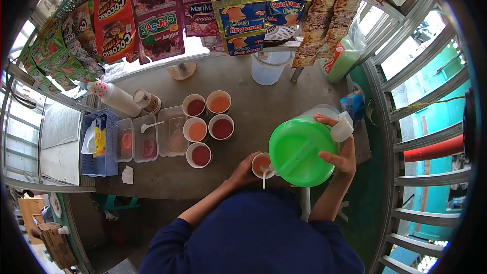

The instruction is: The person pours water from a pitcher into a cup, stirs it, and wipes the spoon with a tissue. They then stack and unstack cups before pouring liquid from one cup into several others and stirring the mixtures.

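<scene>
My left hand [245, 169] is wrapped around a paper cup [259, 158] with orange powder or liquid inside. A white spoon [264, 176] stands in that cup. My right hand [346, 158] grips the pale handle of a pitcher [298, 153] with a bright green lid. The pitcher is tilted, its spout side right at the cup's rim. To the left of my left hand stand several paper cups holding red drinks [201, 156] and orange drinks [195, 130].
Clear plastic tubs [172, 144] with powder, one with a white spoon [150, 126], sit left beside a blue basket [105, 165]. Stacked cups [117, 99] lie behind. A translucent bucket [267, 71] stands at the back. Drink sachets [157, 25] hang overhead; metal slats [423, 180] line the right.
</scene>
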Available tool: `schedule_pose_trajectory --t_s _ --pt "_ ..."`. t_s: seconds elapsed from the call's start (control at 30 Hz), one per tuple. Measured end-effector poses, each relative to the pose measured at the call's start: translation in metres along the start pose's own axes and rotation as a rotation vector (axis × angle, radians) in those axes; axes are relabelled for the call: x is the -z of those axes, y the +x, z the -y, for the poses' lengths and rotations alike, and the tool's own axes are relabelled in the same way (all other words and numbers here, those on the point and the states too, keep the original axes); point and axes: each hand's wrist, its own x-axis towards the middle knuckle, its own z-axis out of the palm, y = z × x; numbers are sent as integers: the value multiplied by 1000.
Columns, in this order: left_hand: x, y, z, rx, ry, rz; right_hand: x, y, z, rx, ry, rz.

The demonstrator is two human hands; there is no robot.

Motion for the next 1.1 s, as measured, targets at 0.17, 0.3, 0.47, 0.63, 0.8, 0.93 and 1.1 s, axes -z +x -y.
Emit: schedule_pose_trajectory --t_s 0.17,0.3,0.47,0.63,0.8,0.93,1.1 --pt "1 1 -3 6 2 6 -1 1 -1 11 -20 10" --pt "1 1 -3 21 0 8 -1 1 -2 19 -51 13" --pt "1 1 -6 45 -34 17 -2 0 -1 6 -54 -4" --pt "1 1 -4 56 -18 18 -1 0 -2 14 -68 0" --pt "1 0 -4 58 -17 17 -2 0 -2 20 -61 1" --pt "-1 -1 3 44 -4 10 -2 1 -2 17 -67 11" --pt "2 1 -3 59 -6 25 -1 0 -3 17 -99 21"
